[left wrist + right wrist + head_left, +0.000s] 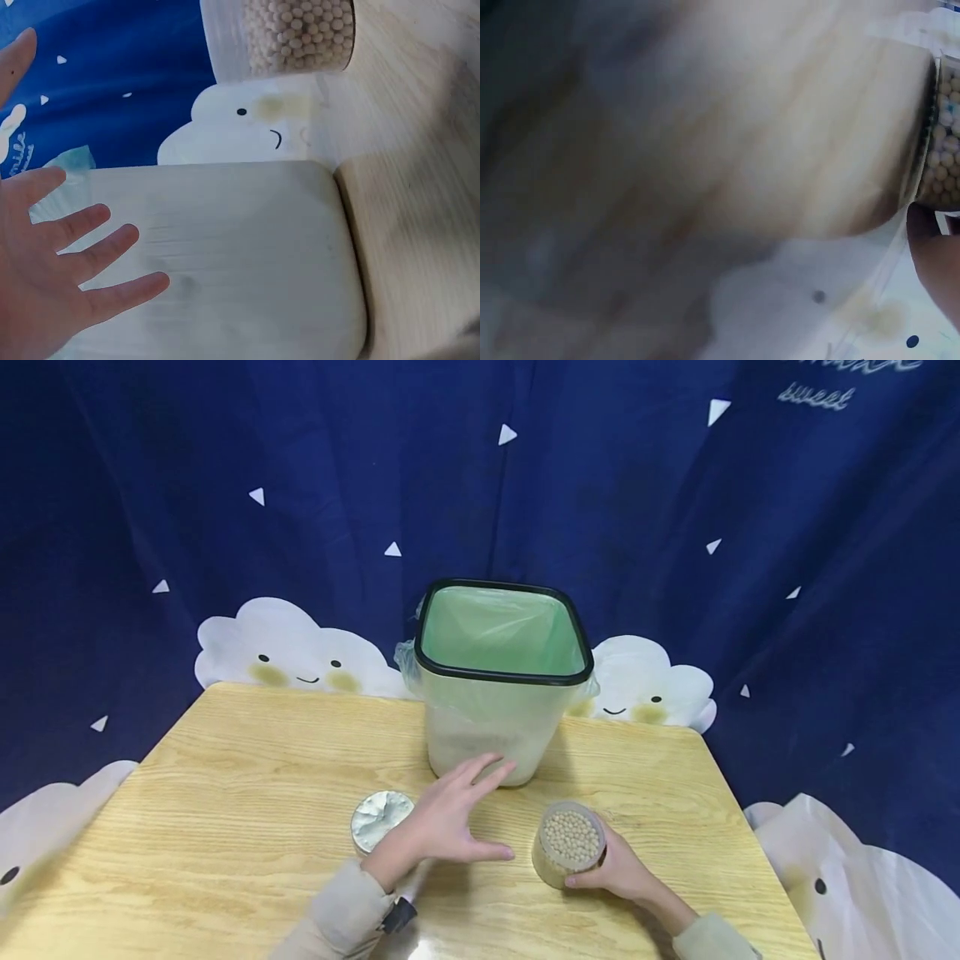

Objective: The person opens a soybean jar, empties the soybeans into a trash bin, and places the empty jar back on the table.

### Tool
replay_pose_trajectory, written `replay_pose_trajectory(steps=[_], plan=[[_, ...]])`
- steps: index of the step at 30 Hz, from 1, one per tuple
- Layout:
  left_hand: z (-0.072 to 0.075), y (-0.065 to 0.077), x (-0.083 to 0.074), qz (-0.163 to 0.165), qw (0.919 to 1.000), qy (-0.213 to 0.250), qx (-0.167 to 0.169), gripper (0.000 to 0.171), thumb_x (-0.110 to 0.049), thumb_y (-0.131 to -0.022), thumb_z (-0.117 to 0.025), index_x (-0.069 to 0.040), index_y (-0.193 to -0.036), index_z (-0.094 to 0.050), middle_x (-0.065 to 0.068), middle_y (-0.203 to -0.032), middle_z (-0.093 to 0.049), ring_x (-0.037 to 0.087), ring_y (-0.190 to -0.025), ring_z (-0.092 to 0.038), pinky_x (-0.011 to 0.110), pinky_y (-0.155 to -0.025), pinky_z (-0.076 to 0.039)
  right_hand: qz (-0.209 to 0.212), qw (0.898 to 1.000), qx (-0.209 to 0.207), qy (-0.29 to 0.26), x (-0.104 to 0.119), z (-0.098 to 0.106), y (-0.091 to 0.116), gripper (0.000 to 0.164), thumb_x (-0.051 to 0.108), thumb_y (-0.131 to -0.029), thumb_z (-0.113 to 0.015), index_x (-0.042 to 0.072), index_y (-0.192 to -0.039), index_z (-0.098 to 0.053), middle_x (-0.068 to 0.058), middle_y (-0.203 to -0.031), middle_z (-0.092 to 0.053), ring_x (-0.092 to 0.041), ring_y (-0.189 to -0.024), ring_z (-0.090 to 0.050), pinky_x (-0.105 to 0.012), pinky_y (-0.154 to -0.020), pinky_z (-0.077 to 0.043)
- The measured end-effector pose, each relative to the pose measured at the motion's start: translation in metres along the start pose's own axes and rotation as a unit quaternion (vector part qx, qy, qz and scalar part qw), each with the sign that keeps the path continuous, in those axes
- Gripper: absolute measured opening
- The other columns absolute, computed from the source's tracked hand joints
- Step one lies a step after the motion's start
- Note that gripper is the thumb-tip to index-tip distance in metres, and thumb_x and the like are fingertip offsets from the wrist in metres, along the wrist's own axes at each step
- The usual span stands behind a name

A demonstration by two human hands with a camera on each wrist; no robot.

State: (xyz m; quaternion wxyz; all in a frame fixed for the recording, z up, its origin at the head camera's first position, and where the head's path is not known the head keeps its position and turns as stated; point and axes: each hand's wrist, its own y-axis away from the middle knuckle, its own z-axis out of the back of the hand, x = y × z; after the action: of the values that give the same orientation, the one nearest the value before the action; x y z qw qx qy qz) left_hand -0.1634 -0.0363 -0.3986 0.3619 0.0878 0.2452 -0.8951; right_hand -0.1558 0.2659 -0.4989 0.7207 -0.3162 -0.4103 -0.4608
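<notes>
A clear jar of small beige balls (570, 839) sits at the right of the table, its top uncovered. My right hand (621, 870) grips the jar from its right side, with the thumb along the front; the right wrist view catches only the jar's edge and the thumb. My left hand (450, 822) holds nothing, its fingers spread apart in front of the bin (480, 727). Behind the left wrist lies a round, silvery, crinkled-topped thing (378, 818), partly hidden. In the left wrist view the jar (300, 34) appears beyond the spread fingers.
The bin is pale, with a black rim (510, 677) and a translucent liner bag (408, 667) folded over it, and stands at the table's back edge. A dark blue curtain (330, 460) with white clouds hangs behind the wooden table (247, 793).
</notes>
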Motion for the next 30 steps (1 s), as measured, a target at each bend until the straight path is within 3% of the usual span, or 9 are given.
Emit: replay_pose_trajectory(steps=[7,13,20,30], plan=[[-0.012,-0.009,-0.003,0.0,0.9993,0.036,-0.01,0.1,-0.064,-0.065,-0.067,-0.021,-0.145,-0.025,0.008,-0.141,-0.033,0.025,-0.128,-0.033,0.047,-0.097,-0.036,0.032,0.999,-0.003,0.028,0.01,0.005,0.002,0.095,0.021,-0.059,-0.086,0.014,-0.137,-0.034,-0.009,-0.128,-0.048,-0.025,-0.113,-0.047,-0.048,-0.094,-0.036],[-0.021,-0.017,-0.008,0.009,0.9957,0.087,-0.029,0.096,-0.058,-0.064,-0.071,-0.013,-0.14,-0.033,0.007,-0.138,-0.039,0.022,-0.125,-0.037,0.042,-0.099,-0.034,0.072,0.997,-0.013,0.017,0.029,0.006,0.0,0.094,0.014,-0.057,-0.086,0.007,-0.135,-0.034,-0.014,-0.125,-0.048,-0.019,-0.11,-0.049,-0.033,-0.09,-0.043],[-0.029,-0.025,-0.011,-0.015,0.9939,0.101,-0.04,0.091,-0.053,-0.064,-0.075,-0.016,-0.137,-0.035,0.003,-0.135,-0.041,0.018,-0.123,-0.039,0.039,-0.099,-0.035,0.127,0.99,-0.035,0.045,0.046,0.008,-0.003,0.094,0.013,-0.054,-0.088,0.004,-0.133,-0.038,-0.014,-0.119,-0.053,-0.015,-0.105,-0.052,-0.03,-0.084,-0.047],[-0.035,-0.033,-0.012,-0.053,0.9894,0.136,0.005,0.089,-0.048,-0.066,-0.076,-0.018,-0.139,-0.035,0.002,-0.136,-0.038,0.017,-0.122,-0.039,0.036,-0.098,-0.036,0.097,0.99,-0.037,0.099,0.053,0.007,-0.007,0.092,0.022,-0.052,-0.088,0.007,-0.13,-0.041,-0.008,-0.116,-0.055,-0.019,-0.101,-0.054,-0.036,-0.083,-0.047]])
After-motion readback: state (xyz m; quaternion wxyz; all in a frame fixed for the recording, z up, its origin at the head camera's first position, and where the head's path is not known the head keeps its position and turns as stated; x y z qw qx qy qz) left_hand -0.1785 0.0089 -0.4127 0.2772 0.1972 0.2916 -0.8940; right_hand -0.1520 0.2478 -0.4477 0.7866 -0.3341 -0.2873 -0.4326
